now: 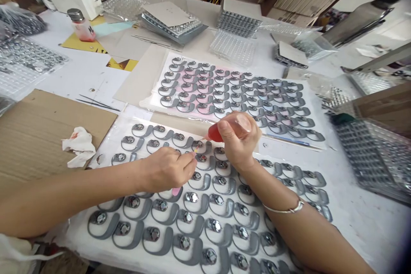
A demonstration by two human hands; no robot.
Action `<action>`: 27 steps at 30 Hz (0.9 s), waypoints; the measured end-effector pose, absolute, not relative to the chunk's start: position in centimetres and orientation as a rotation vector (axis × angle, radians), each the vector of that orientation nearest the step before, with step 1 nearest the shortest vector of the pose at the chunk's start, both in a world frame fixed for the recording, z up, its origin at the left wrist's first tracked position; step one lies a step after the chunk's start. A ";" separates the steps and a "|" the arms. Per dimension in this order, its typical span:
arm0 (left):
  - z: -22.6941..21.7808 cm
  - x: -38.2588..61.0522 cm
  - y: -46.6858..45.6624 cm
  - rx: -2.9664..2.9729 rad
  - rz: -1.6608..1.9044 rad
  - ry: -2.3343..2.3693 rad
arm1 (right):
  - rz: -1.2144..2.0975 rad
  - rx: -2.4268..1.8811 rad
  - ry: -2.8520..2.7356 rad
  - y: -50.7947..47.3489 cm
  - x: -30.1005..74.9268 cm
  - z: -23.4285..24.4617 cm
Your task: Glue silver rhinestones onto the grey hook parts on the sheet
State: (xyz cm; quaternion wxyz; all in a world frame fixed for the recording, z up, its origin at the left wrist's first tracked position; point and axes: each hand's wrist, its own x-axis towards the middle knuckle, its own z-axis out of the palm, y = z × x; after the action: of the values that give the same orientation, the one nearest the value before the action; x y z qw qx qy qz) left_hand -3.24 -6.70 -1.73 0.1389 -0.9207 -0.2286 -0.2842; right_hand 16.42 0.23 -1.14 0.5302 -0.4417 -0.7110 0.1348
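Observation:
My left hand (pixel 168 169) is closed on a thin pink stick-like tool (pixel 176 191); its narrow tip points up at the rings. In my right hand (pixel 239 139) is a squeeze bottle of red liquid (pixel 215 133), tilted so its fine nozzle points down and left. Nozzle and tool tip come close together above one ring (pixel 199 144); whether they touch it I cannot tell. Under both hands a white padded sheet (pixel 128 263) carries rows of rings with round silver heads, each set in a grey curved holder (pixel 165 242). My forearms cover part of the rows.
Behind lies a second sheet of rings (pixel 218 85). To the left are brown cardboard (pixel 41 137), a crumpled stained tissue (pixel 79 146), tweezers (pixel 98 102) and a lidded jar (pixel 81 25). Clear trays (pixel 379 154) stand at the right, near a metal flask (pixel 356 21).

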 end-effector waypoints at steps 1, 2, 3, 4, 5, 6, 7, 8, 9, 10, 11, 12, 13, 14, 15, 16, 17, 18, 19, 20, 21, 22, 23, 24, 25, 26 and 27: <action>-1.7 -3.2 -6.7 -2.664 -0.819 -0.658 | 0.298 -1.071 -1.683 0.3 16.5 -1.1; -1.7 -3.2 -6.7 -2.668 -0.815 -0.659 | 0.281 -1.082 -1.676 0.3 16.5 -1.1; -1.7 -3.2 -6.7 -2.673 -0.811 -0.662 | 0.275 -1.086 -1.677 0.3 16.5 -1.0; -1.7 -3.2 -6.7 -2.676 -0.809 -0.664 | 0.276 -1.085 -1.682 0.4 16.5 -1.0; -1.7 -3.2 -6.7 -2.678 -0.813 -0.666 | 0.280 -1.082 -1.685 0.4 16.5 -1.0; -1.8 -3.2 -6.7 -2.679 -0.818 -0.667 | 0.287 -1.080 -1.687 0.4 16.5 -1.0; -1.8 -3.2 -6.7 -2.681 -0.821 -0.666 | 0.294 -1.078 -1.688 0.4 16.5 -1.1; -1.8 -3.2 -6.7 -2.681 -0.824 -0.665 | 0.298 -1.078 -1.690 0.4 16.5 -1.1; -1.8 -3.3 -6.7 -2.680 -0.821 -0.664 | 0.298 -1.081 -1.692 0.4 16.4 -1.2; -1.8 -3.3 -6.7 -2.676 -0.818 -0.665 | 0.299 -1.083 -1.694 0.4 16.4 -1.2; -1.8 -3.3 -6.7 -2.674 -0.813 -0.666 | 0.305 -1.080 -1.695 0.4 16.4 -1.3; -1.8 -3.3 -6.7 -2.672 -0.807 -0.665 | 0.313 -1.076 -1.697 0.4 16.4 -1.3; -1.8 -3.3 -6.7 -2.669 -0.806 -0.664 | 0.324 -1.071 -1.699 0.4 16.4 -1.3; -1.8 -3.3 -6.7 -2.669 -0.804 -0.663 | 0.336 -1.066 -1.701 0.3 16.4 -1.4; -1.8 -3.3 -6.7 -2.669 -0.804 -0.662 | 0.348 -1.063 -1.703 0.3 16.4 -1.4; -1.8 -3.3 -6.7 -2.667 -0.806 -0.663 | 0.358 -1.061 -1.705 0.3 16.4 -1.4; -1.8 -3.3 -6.7 -2.665 -0.808 -0.667 | 0.365 -1.062 -1.704 0.3 16.4 -1.4; -1.8 -3.2 -6.7 -2.661 -0.811 -0.671 | 0.371 -1.064 -1.702 0.3 16.4 -1.4; -1.8 -3.2 -6.7 -2.657 -0.815 -0.675 | 0.374 -1.065 -1.701 0.3 16.4 -1.4; -1.7 -3.2 -6.7 -2.653 -0.820 -0.677 | 0.370 -1.067 -1.702 0.3 16.4 -1.4; -1.7 -3.2 -6.7 -2.650 -0.823 -0.678 | 0.363 -1.070 -1.705 0.3 16.4 -1.4; -1.7 -3.2 -6.7 -2.648 -0.824 -0.680 | 0.352 -1.072 -1.713 0.3 16.4 -1.4; -1.7 -3.2 -6.7 -2.647 -0.823 -0.678 | 0.344 -1.073 -1.721 0.3 16.4 -1.4; -1.7 -3.2 -6.7 -2.648 -0.822 -0.677 | 0.342 -1.073 -1.728 0.2 16.4 -1.4; -1.7 -3.2 -6.7 -2.649 -0.819 -0.678 | 0.346 -1.072 -1.731 0.2 16.4 -1.4; -1.7 -3.2 -6.7 -2.650 -0.817 -0.680 | 0.353 -1.069 -1.732 0.2 16.4 -1.4; -1.7 -3.2 -6.7 -2.649 -0.817 -0.682 | 0.357 -1.063 -1.732 0.2 16.4 -1.4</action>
State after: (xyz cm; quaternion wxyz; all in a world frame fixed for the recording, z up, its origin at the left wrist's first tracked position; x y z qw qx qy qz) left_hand -3.20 -6.69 -1.72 0.1427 -0.9185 -0.2363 -0.2832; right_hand 16.42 0.21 -1.45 0.5132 -0.4422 -0.7204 0.1485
